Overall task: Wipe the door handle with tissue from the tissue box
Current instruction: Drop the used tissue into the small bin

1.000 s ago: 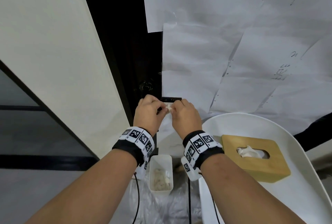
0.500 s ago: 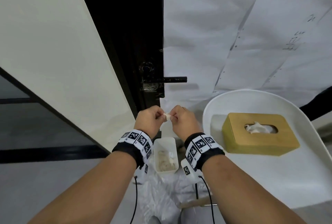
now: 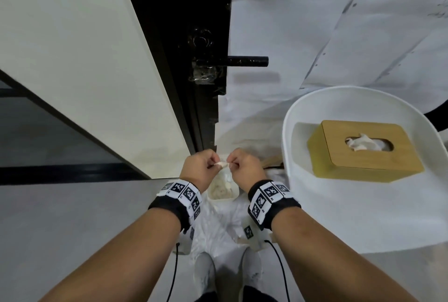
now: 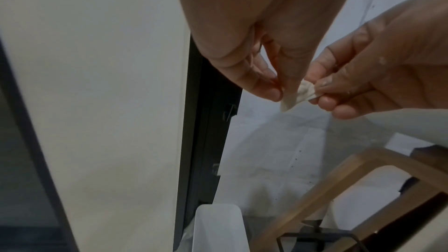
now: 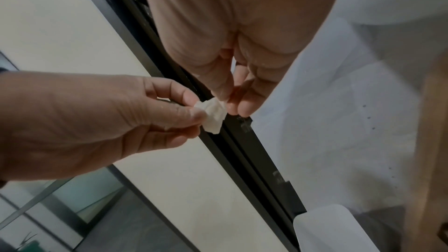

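Note:
A small crumpled piece of white tissue (image 3: pixel 221 163) is pinched between my two hands, well below the black lever door handle (image 3: pixel 242 61). My left hand (image 3: pixel 213 165) pinches its left end with thumb and forefinger. My right hand (image 3: pixel 230 165) pinches its right end. In the right wrist view the tissue (image 5: pixel 212 114) sits between my left hand (image 5: pixel 194 110) and my right hand (image 5: pixel 230 102). In the left wrist view the tissue (image 4: pixel 295 95) shows between the same fingertips. The wooden tissue box (image 3: pixel 363 151), with tissue sticking out of its slot, stands to the right.
A white bin (image 3: pixel 223 190) holding used tissue bits stands on the floor directly under my hands. The tissue box rests on a white chair seat (image 3: pixel 339 217) at the right. The door (image 3: pixel 315 23) is covered in white paper; a cream wall panel (image 3: pixel 72 59) lies to the left.
Both hands have come down and back from the door handle with the tissue piece, and now hold it over the white bin. The handle is uncovered.

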